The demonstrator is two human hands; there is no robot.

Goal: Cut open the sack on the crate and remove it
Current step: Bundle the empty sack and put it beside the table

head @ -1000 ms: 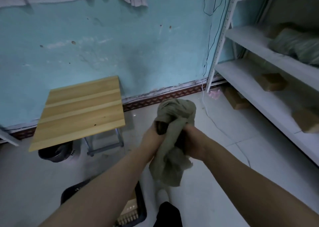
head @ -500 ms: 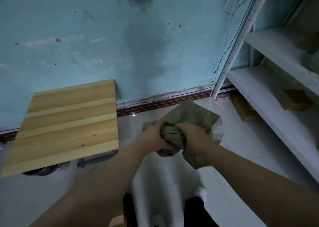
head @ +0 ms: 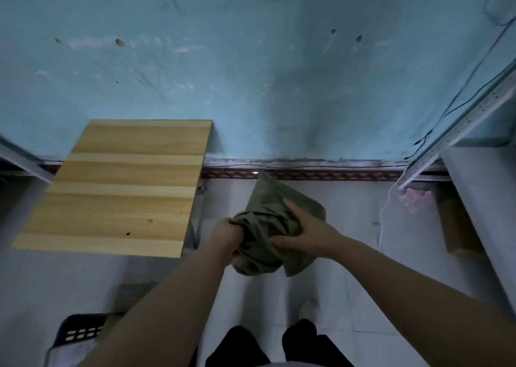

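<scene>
Both hands are buried in the olive sack (head: 264, 236), which hangs in mid-air in front of the person, between the table (head: 117, 188) and the shelf (head: 485, 215). From where I stand, the left hand (head: 223, 234) is fisted tight round a twist of cloth at the sack's left edge. The right hand (head: 305, 234) grips the crumpled bundle from the other side, fingers over the top and thumb tucked under. One flat flap of the sack sticks up behind the hands and another droops below them. The table stands on the left against the blue wall (head: 251, 73). A black crate (head: 81, 330) sits on the floor (head: 354, 269) at lower left, partly hidden by the left forearm and well apart from the sack. A brown box (head: 458, 227) lies under the shelf.
</scene>
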